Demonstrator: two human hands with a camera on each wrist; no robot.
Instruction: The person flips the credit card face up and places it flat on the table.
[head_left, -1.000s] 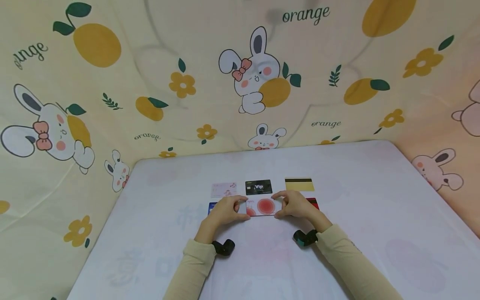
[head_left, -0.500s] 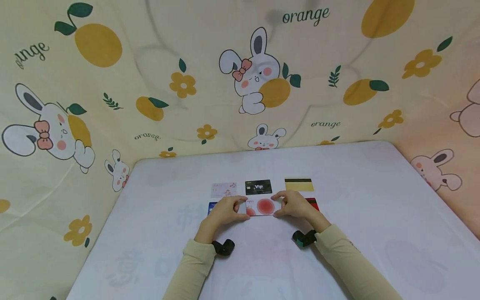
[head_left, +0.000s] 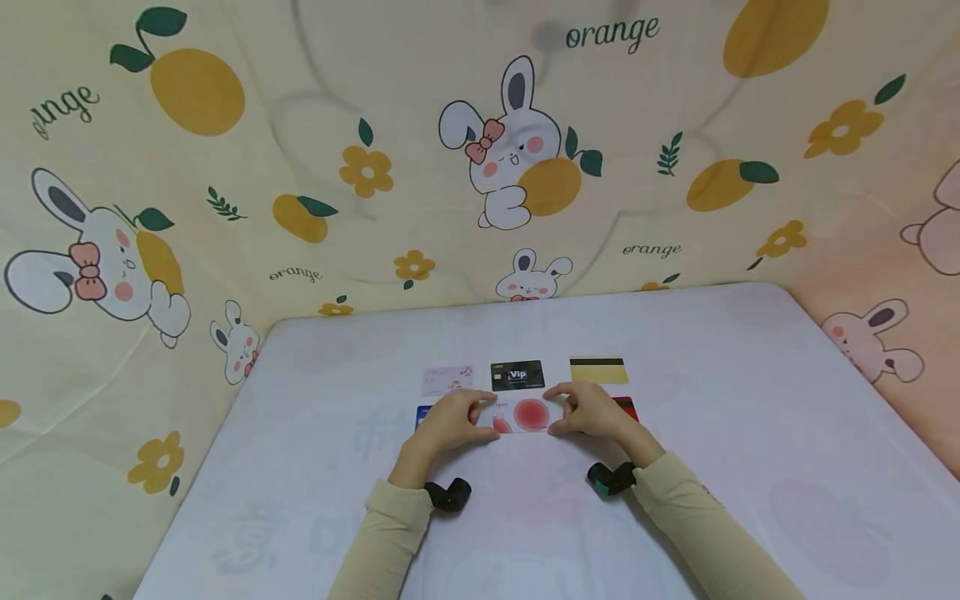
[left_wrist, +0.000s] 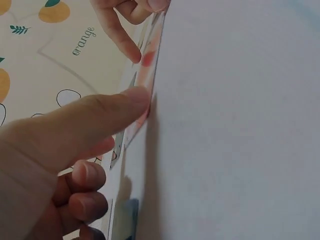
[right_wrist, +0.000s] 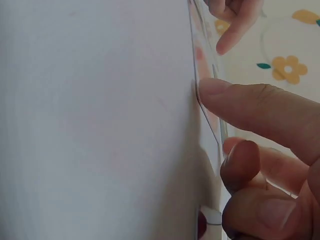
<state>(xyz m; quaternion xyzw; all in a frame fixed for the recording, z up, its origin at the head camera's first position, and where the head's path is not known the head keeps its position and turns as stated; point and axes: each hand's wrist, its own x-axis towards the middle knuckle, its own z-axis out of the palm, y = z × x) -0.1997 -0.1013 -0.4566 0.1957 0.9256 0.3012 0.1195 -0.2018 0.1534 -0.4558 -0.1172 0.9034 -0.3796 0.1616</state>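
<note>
A white card with a red circle (head_left: pixel 531 414) lies crosswise in the middle of the table, just in front of a black VIP card (head_left: pixel 517 375). My left hand (head_left: pixel 452 419) pinches its left end, thumb at the near edge and forefinger at the far edge. At the right end my right hand (head_left: pixel 595 410) holds it the same way. Under the left hand a blue card (head_left: pixel 422 413) shows in part; beside the right hand a red card (head_left: pixel 626 406) is partly covered. Both wrist views show a thumb on the card's near edge, with the other fingers curled.
Behind the hands, a pale pink card (head_left: pixel 447 380) lies left of the black one and a gold card with a dark stripe (head_left: pixel 598 371) lies right of it. A white cloth covers the table (head_left: pixel 712 350). Printed fabric (head_left: pixel 420 108) hangs behind and at the sides.
</note>
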